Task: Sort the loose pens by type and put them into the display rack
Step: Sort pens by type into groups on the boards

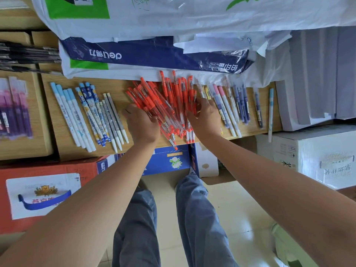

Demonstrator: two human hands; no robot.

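Both bare forearms are reaching in from the lower corners, the left one from 7 o'clock and the right one from 4 o'clock, closing toward the middle. The left hand [142, 123] is lying back-up, its fingers curling toward 2 o'clock over orange-red plastic pens [169, 97]. The right hand [205, 116] is facing it, its fingers and thumb curling toward 10 o'clock round the same pens.

red pens [169, 105]: orange-red, partly clear barrels | blue-capped pens [66, 106]: white, light-blue caps | cartoon pens [90, 105]: navy, yellow-and-white print | grey pens [113, 116]: grey, white tips | pink-capped pens [226, 110]: white, pink caps | violet pens [240, 101]: purple-blue | shelf [57, 135]: pale wood grain | wrapper [154, 53]: navy, white, green | carton [48, 168]: red
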